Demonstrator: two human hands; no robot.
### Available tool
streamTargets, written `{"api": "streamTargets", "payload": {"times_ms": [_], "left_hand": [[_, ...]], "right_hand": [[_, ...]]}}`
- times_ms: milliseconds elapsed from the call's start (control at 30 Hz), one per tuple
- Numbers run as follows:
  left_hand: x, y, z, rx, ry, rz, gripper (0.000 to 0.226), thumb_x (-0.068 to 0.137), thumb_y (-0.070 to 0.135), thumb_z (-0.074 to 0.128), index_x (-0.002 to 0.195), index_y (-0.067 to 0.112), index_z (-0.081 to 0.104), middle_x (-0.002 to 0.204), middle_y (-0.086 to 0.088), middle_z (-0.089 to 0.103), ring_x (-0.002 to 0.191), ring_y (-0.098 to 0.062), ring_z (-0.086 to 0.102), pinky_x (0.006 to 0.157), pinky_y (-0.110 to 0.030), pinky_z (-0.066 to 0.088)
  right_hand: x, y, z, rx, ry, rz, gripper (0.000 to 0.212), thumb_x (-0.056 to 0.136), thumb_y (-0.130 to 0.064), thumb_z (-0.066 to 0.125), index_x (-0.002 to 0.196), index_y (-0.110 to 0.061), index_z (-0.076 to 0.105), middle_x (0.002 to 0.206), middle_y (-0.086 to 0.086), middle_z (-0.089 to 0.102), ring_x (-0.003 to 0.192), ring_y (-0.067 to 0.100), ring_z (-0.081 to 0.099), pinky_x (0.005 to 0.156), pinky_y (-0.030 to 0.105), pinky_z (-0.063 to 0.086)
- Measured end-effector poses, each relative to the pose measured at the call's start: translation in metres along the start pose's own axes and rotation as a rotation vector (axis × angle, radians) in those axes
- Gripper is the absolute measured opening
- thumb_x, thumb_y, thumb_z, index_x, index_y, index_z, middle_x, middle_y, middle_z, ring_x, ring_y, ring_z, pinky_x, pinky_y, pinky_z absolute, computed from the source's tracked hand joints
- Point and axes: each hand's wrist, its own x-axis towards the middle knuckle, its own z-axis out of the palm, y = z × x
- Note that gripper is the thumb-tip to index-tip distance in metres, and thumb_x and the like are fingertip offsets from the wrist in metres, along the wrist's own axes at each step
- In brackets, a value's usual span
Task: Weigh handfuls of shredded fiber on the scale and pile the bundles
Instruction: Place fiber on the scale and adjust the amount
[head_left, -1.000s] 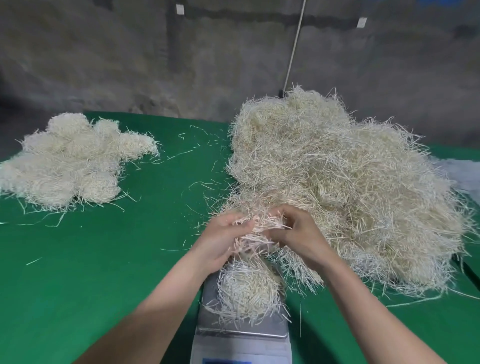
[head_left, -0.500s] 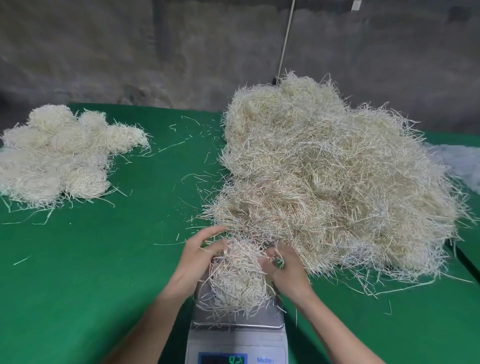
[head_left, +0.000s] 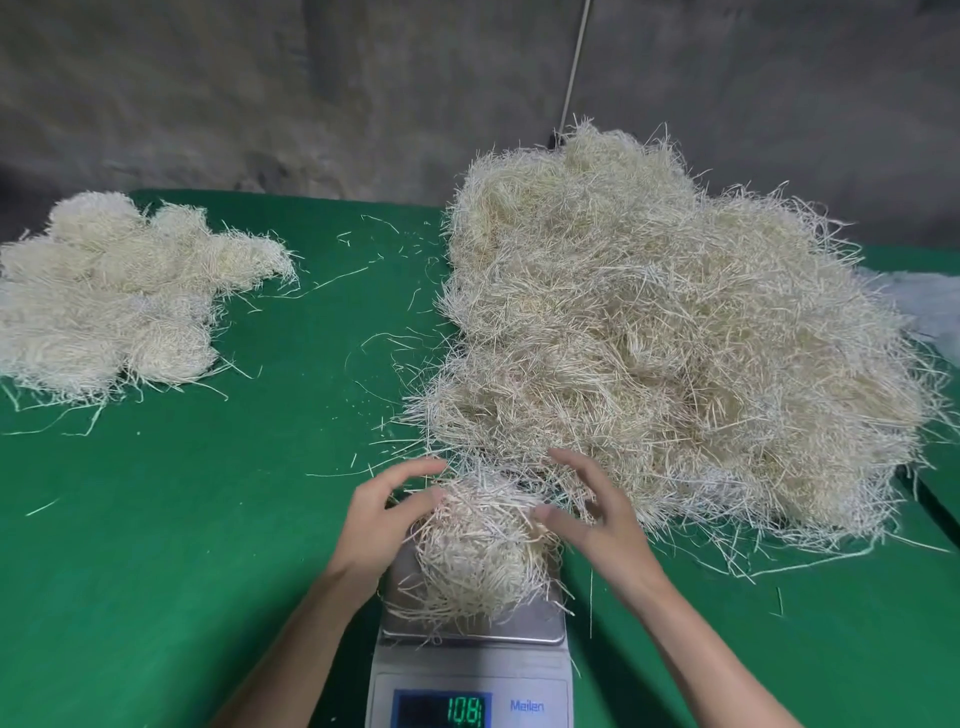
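Up close, the scale (head_left: 470, 670) sits on the green surface (head_left: 182, 519) w/ a small clump of fiber (head_left: 478, 556) on its tray. L hand (head_left: 379, 519) & R hand (head_left: 592, 514) are spread at each side of the clump, fingers straight, pinching nothing. Just behind is the big fiber heap (head_left: 675, 338). Far left, well apart, lie the round bundles (head_left: 114, 291).

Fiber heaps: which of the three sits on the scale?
The small near clump, resting on the scale pan; the large heap and left bundle pile lie on the green cloth.
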Motion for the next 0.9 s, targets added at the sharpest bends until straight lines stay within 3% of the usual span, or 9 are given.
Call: {"api": "streamTargets", "payload": {"times_ms": [100,233,367,500,767,900], "left_hand": [[0.001,0.002,-0.002,-0.152,0.050,0.011,0.035,0.087,0.005,0.059,0.093,0.037,0.073,0.099,0.018,0.070,0.084,0.015,0.059,0.069,0.000,0.041],[0.002,0.002,-0.004,-0.189,0.243,0.077,0.036,0.091,0.007,0.055,0.096,0.040,0.069,0.104,0.026,0.067,0.100,0.015,0.056,0.081,-0.006,0.037],[0.004,0.003,-0.013,-0.278,0.475,0.090,0.039,0.089,0.013,0.058,0.094,0.051,0.067,0.120,0.017,0.060,0.111,0.009,0.052,0.093,-0.015,0.033],[0.005,0.004,-0.017,-0.329,0.507,0.098,0.037,0.089,0.015,0.058,0.101,0.049,0.062,0.127,0.015,0.054,0.119,0.005,0.047,0.096,-0.016,0.030],[0.007,0.003,-0.020,-0.387,0.520,0.076,0.031,0.091,0.011,0.056,0.108,0.036,0.061,0.113,0.024,0.058,0.103,0.022,0.048,0.078,0.000,0.034],[0.006,0.002,-0.020,-0.397,0.515,0.047,0.028,0.091,0.012,0.056,0.109,0.032,0.062,0.107,0.027,0.060,0.093,0.025,0.051,0.077,-0.005,0.034]], "right_hand": [[-0.002,-0.007,-0.010,0.055,0.052,-0.073,0.069,0.058,-0.059,0.071,0.121,-0.062,0.043,0.144,-0.025,0.035,0.133,-0.001,0.030,0.107,0.033,0.023],[-0.001,-0.010,-0.018,0.118,0.117,-0.184,0.052,0.066,-0.061,0.062,0.116,-0.066,0.048,0.143,-0.022,0.041,0.133,-0.001,0.035,0.110,0.035,0.028],[0.001,-0.012,-0.017,0.133,0.119,-0.210,0.040,0.075,-0.058,0.054,0.115,-0.056,0.054,0.131,-0.028,0.051,0.126,-0.003,0.043,0.109,0.042,0.035],[0.003,-0.014,-0.010,0.150,0.108,-0.213,0.042,0.078,-0.057,0.052,0.117,-0.043,0.057,0.127,-0.024,0.056,0.123,-0.001,0.047,0.108,0.041,0.037],[0.006,-0.017,-0.007,0.179,0.108,-0.216,0.043,0.078,-0.057,0.050,0.114,-0.035,0.059,0.123,-0.019,0.060,0.119,0.000,0.051,0.102,0.029,0.040],[0.005,-0.017,-0.006,0.210,0.106,-0.229,0.042,0.078,-0.054,0.051,0.112,-0.032,0.061,0.120,-0.016,0.062,0.117,0.001,0.053,0.096,0.020,0.041]]}}
